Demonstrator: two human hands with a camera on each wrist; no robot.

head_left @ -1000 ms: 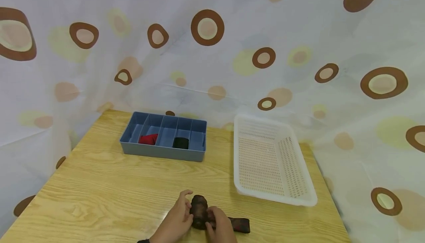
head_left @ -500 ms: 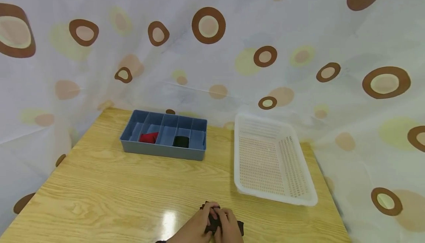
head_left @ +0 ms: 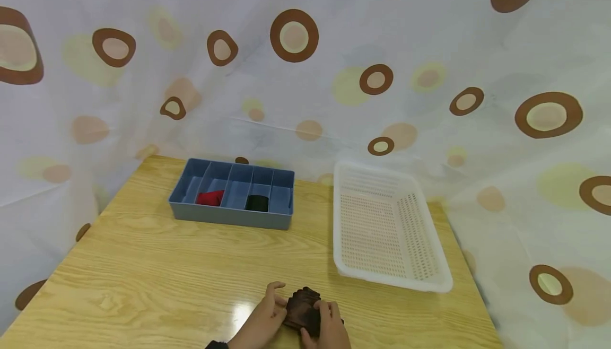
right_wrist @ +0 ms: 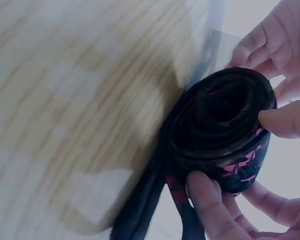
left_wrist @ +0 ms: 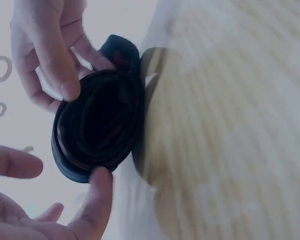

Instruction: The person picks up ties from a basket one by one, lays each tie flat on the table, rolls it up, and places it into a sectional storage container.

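Note:
A dark necktie (head_left: 303,309), wound into a roll, sits on the table near its front edge. Pinkish-red pattern shows on the outer layer of the tie (right_wrist: 240,167) in the right wrist view, where its loose end trails along the wood. My right hand (head_left: 330,328) holds the roll from the right, thumb and fingers about its side. On the other side my left hand (head_left: 263,314) is spread, its thumb touching the roll's edge in the left wrist view. Part of the loose end is hidden behind my right hand in the head view.
A blue compartment box (head_left: 231,216) stands at the back left, with a red rolled cloth (head_left: 210,198) and a dark rolled cloth (head_left: 258,203) in separate compartments. At the right is a white perforated basket (head_left: 336,232). A patterned sheet (head_left: 267,89) hangs behind the wooden table (head_left: 157,264).
Half a second ago both hands covered the roll; now the left has drawn back leftward and spread. The roll has grown thicker, and less loose end shows at the right than one second ago.

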